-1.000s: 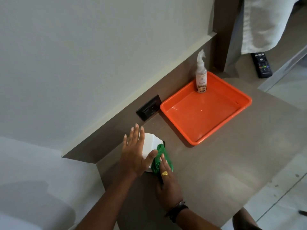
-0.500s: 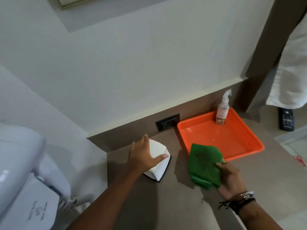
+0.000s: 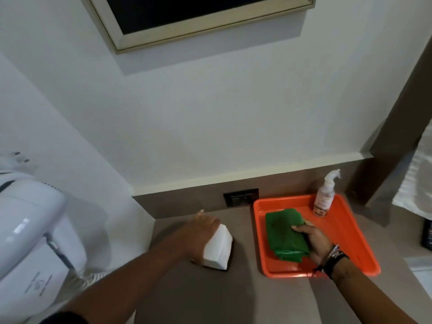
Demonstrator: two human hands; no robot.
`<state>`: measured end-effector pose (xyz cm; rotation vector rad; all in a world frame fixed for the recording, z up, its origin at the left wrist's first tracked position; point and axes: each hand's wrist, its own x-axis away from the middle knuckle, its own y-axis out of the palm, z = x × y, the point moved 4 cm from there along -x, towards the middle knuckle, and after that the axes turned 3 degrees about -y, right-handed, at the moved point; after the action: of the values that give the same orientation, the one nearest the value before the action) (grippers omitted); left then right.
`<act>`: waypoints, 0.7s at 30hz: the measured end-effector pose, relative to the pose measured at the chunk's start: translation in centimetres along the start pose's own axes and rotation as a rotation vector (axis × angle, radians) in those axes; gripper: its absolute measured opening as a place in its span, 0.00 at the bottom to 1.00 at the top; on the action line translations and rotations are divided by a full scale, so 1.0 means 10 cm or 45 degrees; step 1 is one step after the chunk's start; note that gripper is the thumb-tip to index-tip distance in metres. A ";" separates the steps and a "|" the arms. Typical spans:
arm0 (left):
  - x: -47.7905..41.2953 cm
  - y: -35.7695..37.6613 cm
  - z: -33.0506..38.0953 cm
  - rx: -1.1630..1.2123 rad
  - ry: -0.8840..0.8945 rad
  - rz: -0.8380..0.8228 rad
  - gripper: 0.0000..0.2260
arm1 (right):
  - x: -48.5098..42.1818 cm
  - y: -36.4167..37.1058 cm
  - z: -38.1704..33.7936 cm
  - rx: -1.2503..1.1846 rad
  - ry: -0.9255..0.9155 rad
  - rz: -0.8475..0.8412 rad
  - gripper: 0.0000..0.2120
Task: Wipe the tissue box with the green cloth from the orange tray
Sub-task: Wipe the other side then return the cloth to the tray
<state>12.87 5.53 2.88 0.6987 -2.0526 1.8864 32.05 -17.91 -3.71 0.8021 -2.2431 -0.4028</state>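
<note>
- The brown counter [image 3: 233, 300] runs along under the white wall and carries everything here.
- The orange tray [image 3: 350, 235] sits on the counter's right part, a spray bottle [image 3: 323, 199] upright in its far corner.
- The green cloth [image 3: 281, 232] lies folded inside the tray, towards its left wall. It looks soft and light, likely to sag and unfold if taken by one corner, so gathering the folded bulk seems the safer hold.
- The right hand [image 3: 313, 242] is on the cloth's right edge, fingers curled over the top and closed on the fabric; the cloth spreads to the left of that grip.
- The tissue box [image 3: 218, 247], white and stiff-sided, stands on the counter just left of the tray, apart from it. It looks light enough to slide under a wipe.
- The left hand [image 3: 201, 230] lies flat over the box's top and left side, fingers spread, steadying it.
</note>
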 end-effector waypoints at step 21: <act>0.15 0.03 -0.22 0.066 -0.163 0.294 0.45 | -0.37 -0.11 0.31 1.087 -0.068 0.465 0.12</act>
<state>11.20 7.42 3.59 0.6327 -2.2563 2.0747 32.39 -16.16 -8.34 0.7474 -2.5336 0.7639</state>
